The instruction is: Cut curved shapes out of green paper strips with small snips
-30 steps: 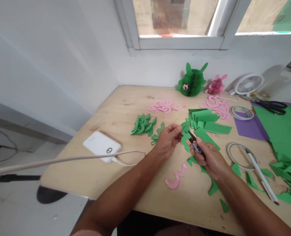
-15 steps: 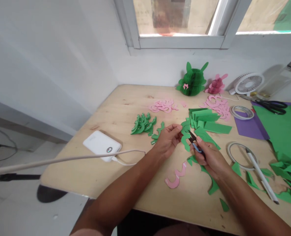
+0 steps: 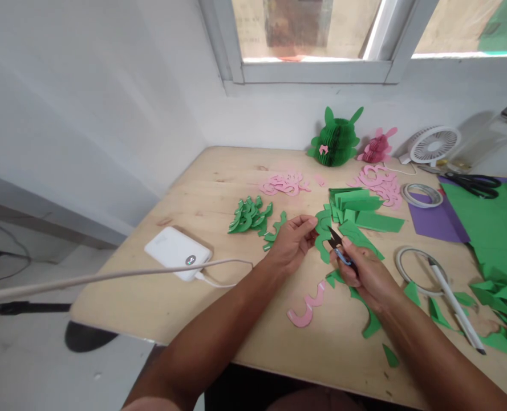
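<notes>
Between the thumb and fingers of my left hand is a curved green paper piece. My right hand is closed around small scissors with dark blades and a blue part at the handle. The blades are parted and point at the piece's right side. A pile of cut green shapes lies left of my left hand. Behind my right hand are folded green strips. A pink wavy cutout lies in front of my hands, near green scraps.
A white power bank with a cable sits at the left. Pink cutouts, a green paper figure and a white fan stand or lie farther back. At the right are tape, black scissors and a pen.
The scissor blades are spread wider than before, and the scissors have shifted very slightly. My left hand and the green piece look the same.
</notes>
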The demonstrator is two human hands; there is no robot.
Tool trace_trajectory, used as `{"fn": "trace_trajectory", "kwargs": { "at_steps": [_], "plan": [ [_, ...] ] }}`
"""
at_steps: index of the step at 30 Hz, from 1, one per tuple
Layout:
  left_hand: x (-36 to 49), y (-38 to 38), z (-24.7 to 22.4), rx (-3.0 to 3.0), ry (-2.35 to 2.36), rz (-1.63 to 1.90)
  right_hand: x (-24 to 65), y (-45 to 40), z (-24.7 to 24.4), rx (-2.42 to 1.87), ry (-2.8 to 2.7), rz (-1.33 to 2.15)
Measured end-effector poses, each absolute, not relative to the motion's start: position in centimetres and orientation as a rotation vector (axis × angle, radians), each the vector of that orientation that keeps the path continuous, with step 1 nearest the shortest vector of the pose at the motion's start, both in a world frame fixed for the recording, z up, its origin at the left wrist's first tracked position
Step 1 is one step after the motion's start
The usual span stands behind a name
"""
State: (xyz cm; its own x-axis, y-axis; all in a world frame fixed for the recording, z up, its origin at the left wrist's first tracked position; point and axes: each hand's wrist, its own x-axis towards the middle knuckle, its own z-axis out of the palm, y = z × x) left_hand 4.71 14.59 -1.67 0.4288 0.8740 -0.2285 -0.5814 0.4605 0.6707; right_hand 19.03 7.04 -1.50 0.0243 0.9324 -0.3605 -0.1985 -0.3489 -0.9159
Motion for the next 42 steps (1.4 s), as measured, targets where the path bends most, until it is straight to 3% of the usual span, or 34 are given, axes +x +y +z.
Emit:
{"fn": "trace_trajectory", "kwargs": {
  "at_steps": [42],
  "plan": [
    [5.5,13.8,-1.7,0.61,0.66,1.108,18.8,7.0,-2.2,-1.574,-1.108,1.028]
  ]
}}
